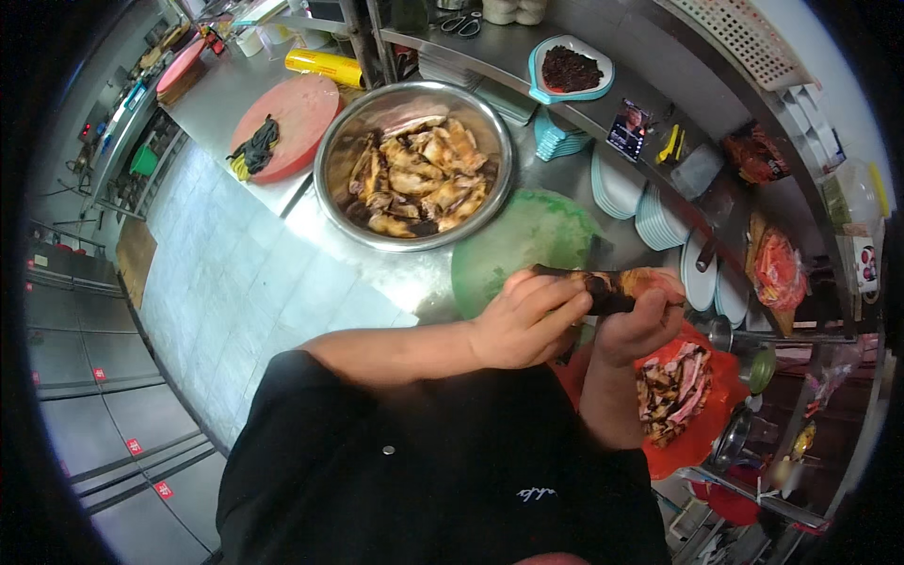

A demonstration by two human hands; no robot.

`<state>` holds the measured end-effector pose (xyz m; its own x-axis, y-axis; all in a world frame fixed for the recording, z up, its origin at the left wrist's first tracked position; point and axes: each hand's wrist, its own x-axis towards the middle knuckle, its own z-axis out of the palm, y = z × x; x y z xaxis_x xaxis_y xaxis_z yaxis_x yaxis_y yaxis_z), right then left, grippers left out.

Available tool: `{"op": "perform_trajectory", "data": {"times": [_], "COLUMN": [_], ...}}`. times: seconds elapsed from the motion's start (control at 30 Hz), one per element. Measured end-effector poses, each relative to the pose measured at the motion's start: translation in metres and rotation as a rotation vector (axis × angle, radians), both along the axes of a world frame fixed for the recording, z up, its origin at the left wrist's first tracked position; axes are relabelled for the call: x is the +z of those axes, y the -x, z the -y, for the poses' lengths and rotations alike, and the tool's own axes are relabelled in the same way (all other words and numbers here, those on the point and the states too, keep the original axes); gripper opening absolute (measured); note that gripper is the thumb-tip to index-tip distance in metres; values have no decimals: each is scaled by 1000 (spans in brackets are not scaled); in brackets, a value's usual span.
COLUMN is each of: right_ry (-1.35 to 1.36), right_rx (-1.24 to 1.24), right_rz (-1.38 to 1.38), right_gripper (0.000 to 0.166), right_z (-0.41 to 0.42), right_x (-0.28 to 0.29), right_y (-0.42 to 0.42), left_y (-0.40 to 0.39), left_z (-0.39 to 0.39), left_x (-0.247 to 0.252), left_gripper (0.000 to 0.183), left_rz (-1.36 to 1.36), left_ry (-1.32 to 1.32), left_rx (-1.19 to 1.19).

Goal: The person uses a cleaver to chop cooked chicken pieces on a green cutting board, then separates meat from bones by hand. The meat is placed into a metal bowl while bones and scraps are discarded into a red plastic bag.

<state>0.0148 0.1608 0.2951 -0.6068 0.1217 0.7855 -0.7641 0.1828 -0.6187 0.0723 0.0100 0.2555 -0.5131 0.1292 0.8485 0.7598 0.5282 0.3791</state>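
Both of my hands are around one charred piece of meat with skin, raised in front of my chest. My left hand wraps its near end, and my right hand grips the other end. Parts of the piece are hidden by my fingers. Below and behind it is a round green cutting board. To the left stands a large steel bowl with several browned, partly blackened pieces of meat. At my right side, more charred pieces lie in a red plastic bag.
A pink round cutting board with a dark cloth or glove on it lies left of the bowl. A shelf carries a blue-rimmed dish and a lit phone. Stacked white plates stand under it.
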Motion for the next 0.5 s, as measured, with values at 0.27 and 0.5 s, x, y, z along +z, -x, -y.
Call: {"op": "perform_trajectory", "data": {"times": [0.27,0.5], "right_ry": [125,-163], "right_rx": [25,100], "right_rz": [369,829], "right_gripper": [18,30], "right_z": [11,-42], "right_x": [-31,-95], "right_y": [0,-11], "left_y": [34,66], "left_z": [22,116], "left_x": [-18,-39], "left_gripper": [74,67], "left_rz": [111,341], "left_ry": [106,288], "left_rx": [75,185]}}
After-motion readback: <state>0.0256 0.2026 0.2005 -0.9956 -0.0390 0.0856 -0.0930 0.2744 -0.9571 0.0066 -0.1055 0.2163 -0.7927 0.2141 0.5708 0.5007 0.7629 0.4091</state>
